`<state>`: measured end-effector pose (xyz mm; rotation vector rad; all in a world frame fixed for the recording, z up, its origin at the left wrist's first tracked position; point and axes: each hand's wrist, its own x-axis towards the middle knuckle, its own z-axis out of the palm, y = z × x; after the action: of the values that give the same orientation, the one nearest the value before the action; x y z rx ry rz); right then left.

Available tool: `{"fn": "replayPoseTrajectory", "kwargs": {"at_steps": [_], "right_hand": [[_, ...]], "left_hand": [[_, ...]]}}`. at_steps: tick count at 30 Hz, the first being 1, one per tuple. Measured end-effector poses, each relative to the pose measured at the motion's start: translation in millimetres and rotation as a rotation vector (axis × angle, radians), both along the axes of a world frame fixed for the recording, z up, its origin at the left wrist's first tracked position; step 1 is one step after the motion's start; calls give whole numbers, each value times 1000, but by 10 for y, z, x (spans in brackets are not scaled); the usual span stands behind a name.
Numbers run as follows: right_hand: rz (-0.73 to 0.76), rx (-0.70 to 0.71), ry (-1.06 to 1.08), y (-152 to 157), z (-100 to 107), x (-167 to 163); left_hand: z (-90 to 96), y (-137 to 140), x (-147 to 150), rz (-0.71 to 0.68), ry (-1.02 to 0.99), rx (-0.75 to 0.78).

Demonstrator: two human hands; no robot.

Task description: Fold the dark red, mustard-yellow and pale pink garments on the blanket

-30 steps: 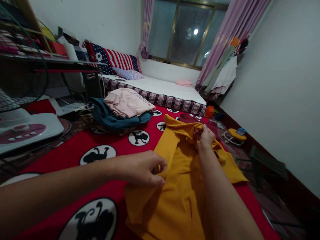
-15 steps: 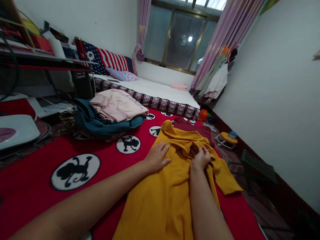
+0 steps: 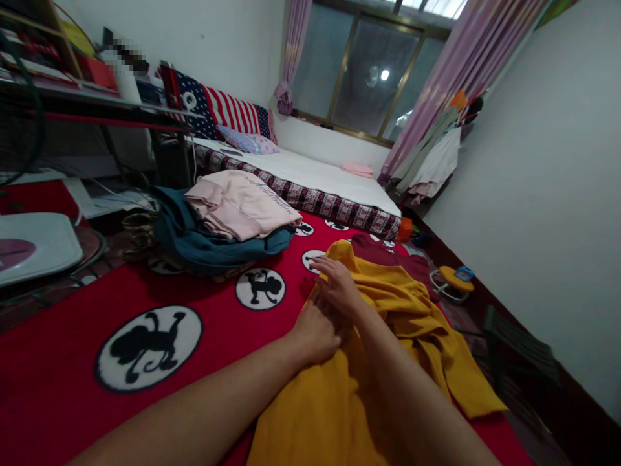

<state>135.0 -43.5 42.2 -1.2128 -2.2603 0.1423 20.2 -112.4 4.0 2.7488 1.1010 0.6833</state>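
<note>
A mustard-yellow long-sleeved garment (image 3: 310, 414) lies on the red blanket in front of me, creased toward its right side, with one sleeve (image 3: 473, 382) out to the right. At its left edge, near the shoulder, my left hand (image 3: 315, 331) is closed on the cloth, its fingertips tucked out of sight. Just above and partly over it is my right hand (image 3: 339, 285), fingers stretched toward the left and apart from one another. Beyond the yellow cloth lies a dark red garment (image 3: 383, 252), partly covered by it.
A stack with a folded pink garment (image 3: 242, 204) over a teal one (image 3: 218, 255) sits left on the red blanket (image 3: 218, 336). Behind is a low bed (image 3: 310, 171). At right stand a yellow-topped stool (image 3: 456, 278) and a dark folding stool (image 3: 521, 340); a desk (image 3: 101, 103) is left.
My right hand has left the neckline and moved left, across to my left hand. The left hand has gone from lying flat to closed. The yellow cloth is more bunched at right.
</note>
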Motion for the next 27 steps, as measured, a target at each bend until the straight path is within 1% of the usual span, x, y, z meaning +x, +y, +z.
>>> {"fn": "replayPoseTrajectory", "kwargs": {"at_steps": [1,2,3,5,7,9,11,14,16,17,19,21,22,23,25,27], "right_hand": [[-24,-5,-124,85,-40,54],[-90,-12,-218,159,-77,127],[-191,-33,-272,222,-113,210],[-408,-119,-286,325,-183,371],[-535,-225,-257,402,-243,475],[-565,-288,-240,458,-263,508],[-558,-333,-259,492,-217,494],[-490,-410,-342,485,-34,462],[-451,-401,-381,407,101,440],[-445,-360,-377,332,152,423],[-437,-230,-321,90,199,369],[-395,-98,-216,-276,169,291],[-351,-63,-162,-497,132,248],[-299,-41,-114,-733,89,206],[-130,-109,-69,-1213,16,133],[39,-224,-93,-1646,0,80]], "left_hand": [[-6,1,5,1,-11,-3],[-15,3,11,8,-16,-21],[-27,6,18,18,-14,-47],[-44,11,32,38,7,-99],[-42,10,39,44,29,-122],[-20,1,37,44,39,-139],[10,-10,29,35,44,-168],[34,1,14,10,10,-226],[23,50,3,-22,-108,-305],[11,89,-5,-35,-231,-366],[-20,187,-30,-49,-604,-532],[-46,290,-69,-27,-1036,-736],[-53,334,-92,-11,-1216,-843],[-54,369,-114,4,-1354,-941],[-44,410,-151,14,-1503,-1077],[-23,420,-171,-11,-1544,-1128]]}}
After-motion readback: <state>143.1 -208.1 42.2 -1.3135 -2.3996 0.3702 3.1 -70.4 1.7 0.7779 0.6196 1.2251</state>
